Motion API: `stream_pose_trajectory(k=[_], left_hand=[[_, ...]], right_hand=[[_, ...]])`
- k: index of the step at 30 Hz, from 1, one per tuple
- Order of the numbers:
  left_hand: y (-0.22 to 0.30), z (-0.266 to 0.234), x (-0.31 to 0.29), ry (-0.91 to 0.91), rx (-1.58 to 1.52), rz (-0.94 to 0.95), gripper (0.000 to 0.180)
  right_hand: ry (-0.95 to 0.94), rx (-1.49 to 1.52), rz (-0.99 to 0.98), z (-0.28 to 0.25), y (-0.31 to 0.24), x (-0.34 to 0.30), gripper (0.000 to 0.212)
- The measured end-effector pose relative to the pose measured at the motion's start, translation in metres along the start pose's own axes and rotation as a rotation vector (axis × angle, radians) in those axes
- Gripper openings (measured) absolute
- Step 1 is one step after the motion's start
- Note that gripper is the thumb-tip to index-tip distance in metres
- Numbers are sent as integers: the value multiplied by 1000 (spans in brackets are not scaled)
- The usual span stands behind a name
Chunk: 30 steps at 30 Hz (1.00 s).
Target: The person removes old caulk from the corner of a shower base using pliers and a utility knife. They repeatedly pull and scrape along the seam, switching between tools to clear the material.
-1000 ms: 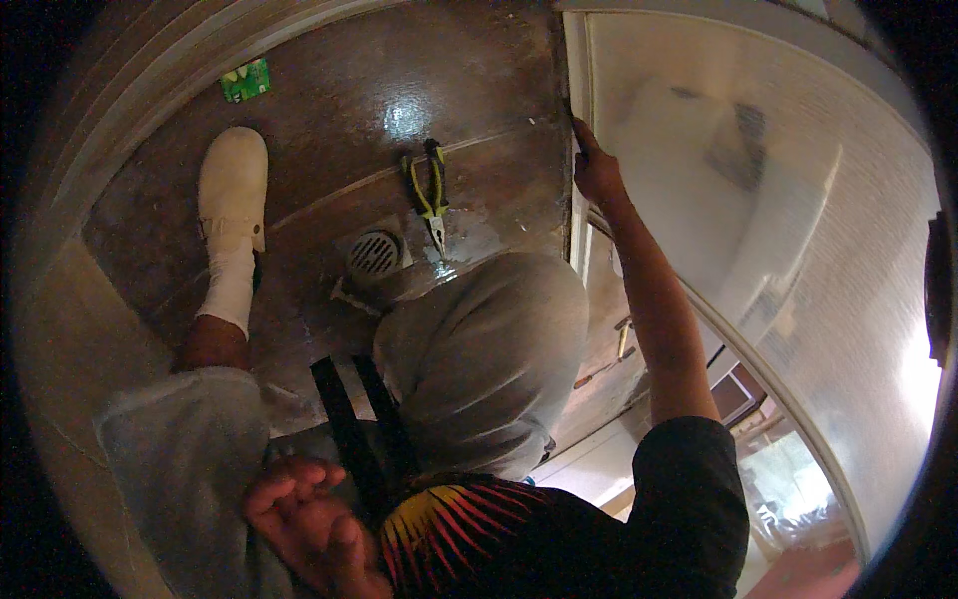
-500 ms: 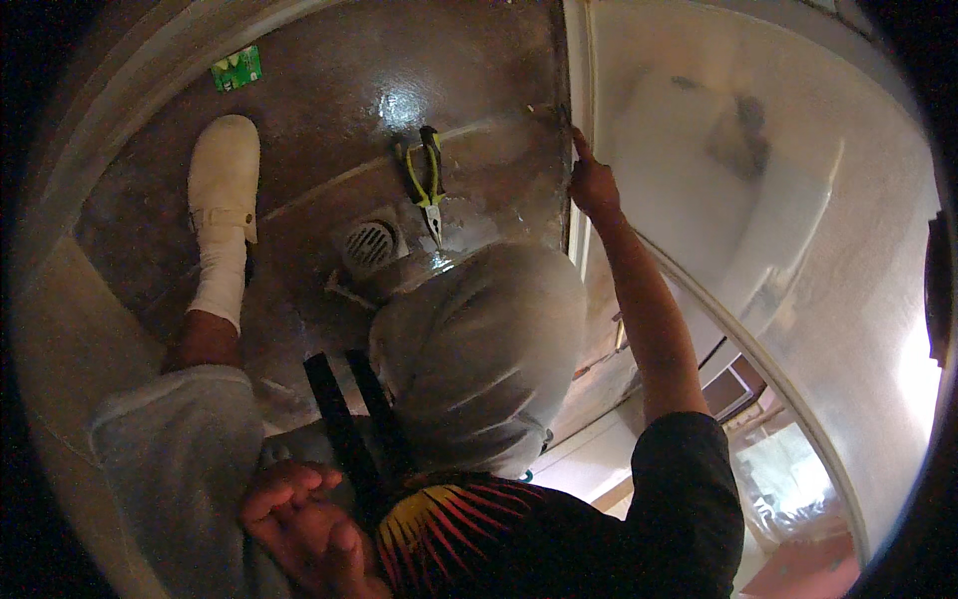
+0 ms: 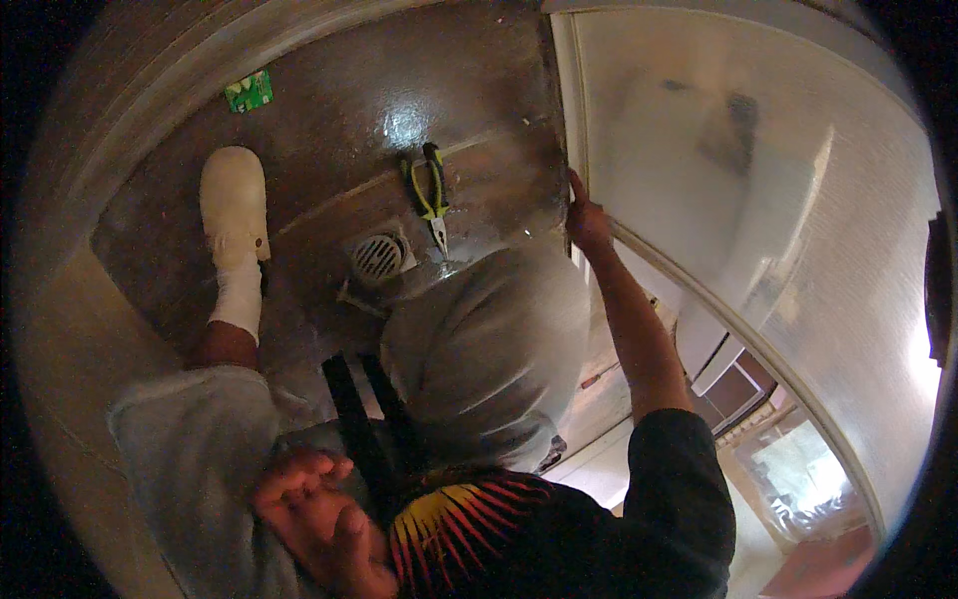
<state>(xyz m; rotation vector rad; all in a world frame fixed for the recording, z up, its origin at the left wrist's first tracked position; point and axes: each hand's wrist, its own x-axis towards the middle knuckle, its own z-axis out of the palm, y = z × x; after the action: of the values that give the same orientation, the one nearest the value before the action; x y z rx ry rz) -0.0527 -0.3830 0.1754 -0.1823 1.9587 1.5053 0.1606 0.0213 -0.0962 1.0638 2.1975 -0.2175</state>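
At the lower left, my left hand (image 3: 324, 514) rests palm up over my thigh in grey trousers, its fingers loosely bent and apart with nothing in them. My right arm reaches out to the pale frame of a frosted door panel (image 3: 649, 150). There my right hand (image 3: 591, 226) grips the frame's edge, one finger stretched along it and the others partly hidden. Long-nose pliers (image 3: 429, 200) with green and black handles lie on the brown floor, handles spread. Beside them is a round slotted floor drain (image 3: 379, 259), near my bent knee (image 3: 489, 349).
A green packet (image 3: 249, 91) lies on the floor at the far left, beyond my foot in a cream clog (image 3: 234, 200). A curved pale wall edge runs round the left side. Small pale bits (image 3: 527, 121) lie near the door frame. Beyond the panel's lower rail is a clear plastic-wrapped item (image 3: 798, 479).
My right hand has slid a little toward me along the door frame. The view has shifted slightly, and the door panel's edge sits at a somewhat different angle. My left hand stays on my thigh.
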Motion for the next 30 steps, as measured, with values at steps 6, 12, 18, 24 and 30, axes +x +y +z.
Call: stream_pose_trajectory(k=[6,12,18,24,30], left_hand=[[0,-6,2,-63,273,114,27],[-11,-7,-1,-9,-255,-71,25],[-12,-15,6,-20,13,-272,27],[-19,-9,1,-37,-465,-160,28],[-23,-7,3,-103,-464,-158,27]], right_hand=[[22,34,7,2,-6,-18,64],[28,104,27,17,-2,-22,65],[-82,60,71,15,13,-36,66],[-124,34,101,36,26,-49,70],[-92,45,117,42,35,-72,71]])
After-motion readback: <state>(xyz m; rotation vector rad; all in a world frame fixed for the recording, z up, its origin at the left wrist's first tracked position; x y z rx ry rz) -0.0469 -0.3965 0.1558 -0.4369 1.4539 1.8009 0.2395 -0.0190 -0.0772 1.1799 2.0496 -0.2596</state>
